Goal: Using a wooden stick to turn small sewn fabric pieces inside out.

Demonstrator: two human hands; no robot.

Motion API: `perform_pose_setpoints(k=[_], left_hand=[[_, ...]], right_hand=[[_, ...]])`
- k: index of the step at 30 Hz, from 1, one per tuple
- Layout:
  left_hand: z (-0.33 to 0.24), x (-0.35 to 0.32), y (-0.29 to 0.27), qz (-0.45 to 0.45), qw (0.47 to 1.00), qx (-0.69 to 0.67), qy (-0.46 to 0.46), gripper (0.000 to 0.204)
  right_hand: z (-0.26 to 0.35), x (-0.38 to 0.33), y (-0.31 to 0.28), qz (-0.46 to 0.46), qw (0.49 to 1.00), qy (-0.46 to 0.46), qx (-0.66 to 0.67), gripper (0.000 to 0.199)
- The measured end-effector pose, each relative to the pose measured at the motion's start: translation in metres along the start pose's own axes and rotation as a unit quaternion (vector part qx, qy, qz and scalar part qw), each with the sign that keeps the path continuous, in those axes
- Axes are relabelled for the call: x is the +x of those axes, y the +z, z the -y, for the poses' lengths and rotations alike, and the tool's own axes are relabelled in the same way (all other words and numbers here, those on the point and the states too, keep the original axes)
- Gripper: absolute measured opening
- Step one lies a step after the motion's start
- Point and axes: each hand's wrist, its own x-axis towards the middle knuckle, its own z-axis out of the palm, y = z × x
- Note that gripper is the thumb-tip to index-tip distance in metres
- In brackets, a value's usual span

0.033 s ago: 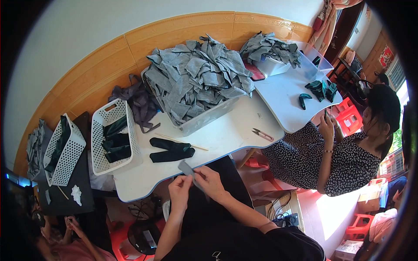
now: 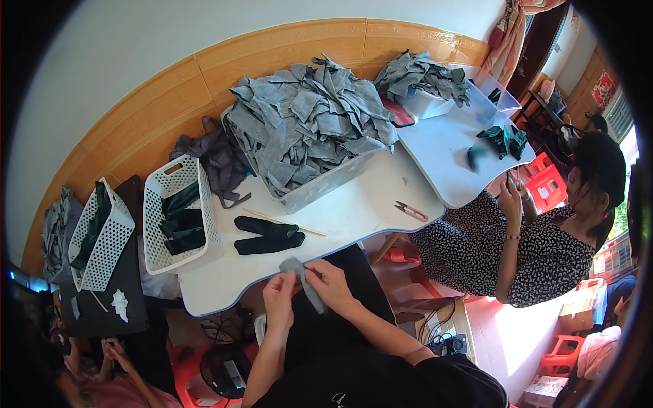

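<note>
Over the near edge of the table, a narrow grey fabric piece (image 2: 311, 294) is pinched between my two hands. My left hand (image 2: 279, 291) grips it from the left, fingers closed near its upper part. My right hand (image 2: 329, 284) has thumb and fingers closed on its right side, and the lower end hangs between them. Just beyond my hands lie two dark green velvety strips (image 2: 269, 243), side by side on the white table (image 2: 354, 197). A thin wooden stick (image 2: 309, 231) rests partly behind them.
A bin (image 2: 326, 180) heaped with grey fabric pieces stands at the back. White perforated baskets (image 2: 209, 231) with green pieces are at left. Thread snips (image 2: 411, 211) lie at right. Beyond, a person in a patterned dress (image 2: 469, 251) works beside another table (image 2: 442, 156).
The grey piece has shifted between my hands; its top looks wider and more of its lower end shows. A small green piece on the right-hand table is now blurred.
</note>
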Motion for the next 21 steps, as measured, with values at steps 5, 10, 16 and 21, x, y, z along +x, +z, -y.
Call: perform_pose_setpoints(k=[5,10,16,21], left_hand=[[-0.023,0.009,0.026,0.065,0.960,-0.169,-0.216,0.029],[-0.011,0.010,0.033,0.096,0.964,-0.182,-0.170,0.033],[0.004,-0.014,0.064,0.040,0.975,-0.152,-0.156,0.037],[0.006,-0.026,0.062,0.055,0.981,-0.098,-0.158,0.041]], right_hand=[[0.022,-0.005,-0.031,0.015,0.998,0.052,0.038,0.021],[0.019,-0.012,-0.027,0.029,0.999,0.025,0.035,0.013],[-0.002,-0.019,-0.029,-0.023,0.998,0.048,0.024,0.014],[-0.013,-0.025,-0.030,0.057,0.987,0.090,0.124,0.023]])
